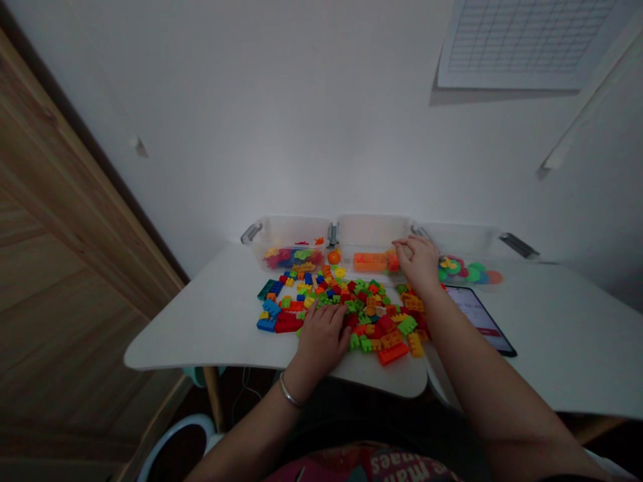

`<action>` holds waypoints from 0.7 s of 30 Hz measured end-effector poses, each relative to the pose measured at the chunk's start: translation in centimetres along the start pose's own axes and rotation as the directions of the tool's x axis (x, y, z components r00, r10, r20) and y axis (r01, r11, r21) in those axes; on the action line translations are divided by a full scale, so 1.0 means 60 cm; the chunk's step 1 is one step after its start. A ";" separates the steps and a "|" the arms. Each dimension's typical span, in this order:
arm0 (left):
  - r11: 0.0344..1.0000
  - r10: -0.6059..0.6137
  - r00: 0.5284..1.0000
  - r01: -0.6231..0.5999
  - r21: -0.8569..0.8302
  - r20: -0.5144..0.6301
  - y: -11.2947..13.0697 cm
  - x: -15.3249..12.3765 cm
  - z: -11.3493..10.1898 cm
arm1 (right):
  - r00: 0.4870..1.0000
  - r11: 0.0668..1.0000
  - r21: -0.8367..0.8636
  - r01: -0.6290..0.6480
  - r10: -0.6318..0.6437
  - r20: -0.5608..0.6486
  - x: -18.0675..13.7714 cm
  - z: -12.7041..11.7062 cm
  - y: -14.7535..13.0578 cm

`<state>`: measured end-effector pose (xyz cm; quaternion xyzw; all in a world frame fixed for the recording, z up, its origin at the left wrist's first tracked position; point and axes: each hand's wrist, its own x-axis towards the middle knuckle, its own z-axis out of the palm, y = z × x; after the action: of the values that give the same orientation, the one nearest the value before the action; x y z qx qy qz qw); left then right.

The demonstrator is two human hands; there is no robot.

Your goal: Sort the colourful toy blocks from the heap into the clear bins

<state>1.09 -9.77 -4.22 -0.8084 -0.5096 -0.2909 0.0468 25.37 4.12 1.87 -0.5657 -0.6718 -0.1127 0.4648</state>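
Observation:
My left hand (324,335) lies on the front of a heap of toy building bricks (359,311), fingers stretched out over it and no held brick visible. The bricks are red, green, yellow, orange and blue. Over the right side of the middle clear plastic bin (374,227) is my right hand (416,261), its fingers extended and slightly bent, the fingertips apart from the thumb. Orange pieces (372,261) lie inside that bin, just left of and below these fingers. Nothing shows between the right fingers.
The left clear bin (294,227) holds colourful small pieces; the right bin (462,234) holds round flat ones. A small orange ball-like piece (334,256) sits between bins. Beside my right forearm lies a phone (479,318). The white table (201,321) has a curved front edge; a wall stands behind.

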 end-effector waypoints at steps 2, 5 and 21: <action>1.000 0.002 1.000 -0.002 0.000 0.000 0.000 0.000 0.000 | 0.999 0.998 0.045 0.033 -0.035 0.028 0.002 -0.008 0.000; 1.000 0.000 1.000 0.000 0.005 0.000 0.001 0.000 0.000 | 0.996 0.985 0.150 0.089 -0.092 0.016 0.000 -0.027 -0.007; 1.000 -0.002 0.999 0.002 0.002 0.033 0.005 0.003 -0.005 | 0.925 0.981 0.169 0.092 -0.147 0.349 -0.137 -0.051 -0.007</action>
<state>1.27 -9.90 -3.83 -0.8125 -0.5116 -0.2769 0.0387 25.93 -3.49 -2.46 -0.4981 -0.7854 0.0154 0.3671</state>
